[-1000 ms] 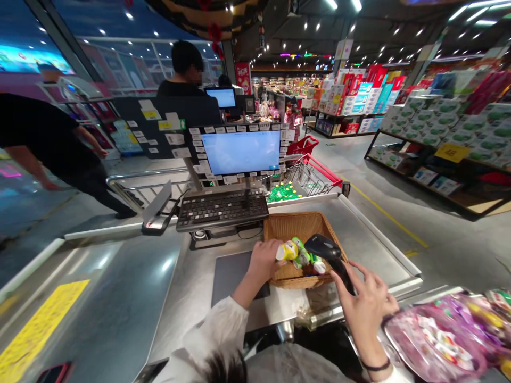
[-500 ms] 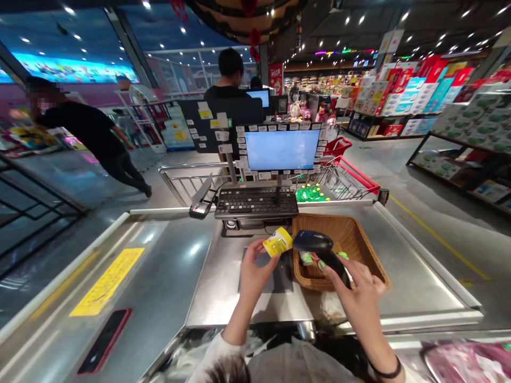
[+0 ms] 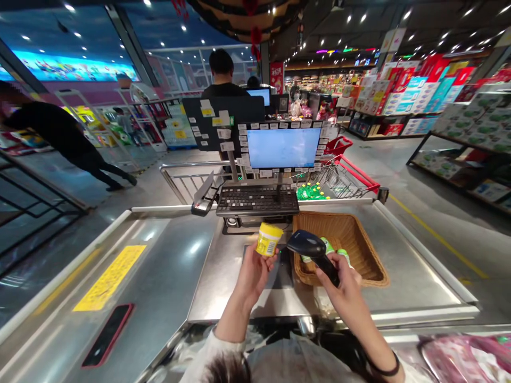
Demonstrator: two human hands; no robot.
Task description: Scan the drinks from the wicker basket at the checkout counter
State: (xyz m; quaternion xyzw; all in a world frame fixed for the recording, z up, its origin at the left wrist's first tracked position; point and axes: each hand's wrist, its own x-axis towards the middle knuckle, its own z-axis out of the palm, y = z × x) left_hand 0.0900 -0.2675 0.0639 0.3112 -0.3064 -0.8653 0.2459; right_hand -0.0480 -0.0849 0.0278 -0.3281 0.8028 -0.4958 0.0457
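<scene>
My left hand (image 3: 255, 274) grips a small yellow tub (image 3: 269, 240) near its base, and a barcode on the tub's side faces me. In my right hand (image 3: 344, 282) is a black barcode scanner (image 3: 307, 244), its handle wrapped by my fingers. The scanner's head points left at the tub, a short gap away. Below and behind the scanner stands a brown wicker basket (image 3: 359, 244) with a few green-and-white packs (image 3: 328, 246) in it. Part of the packs is hidden by the scanner and my right hand.
A black keyboard (image 3: 257, 199) and a lit monitor (image 3: 284, 149) stand ahead. On the left counter lie a red-edged phone (image 3: 107, 335) and a yellow sign (image 3: 112, 277). Beyond the counter is a shopping cart (image 3: 347, 181) holding green bottles. People are in the background.
My left hand has turned the yellow tub more upright, so its barcode shows. My right hand has moved the scanner slightly left. A person in black has moved farther left.
</scene>
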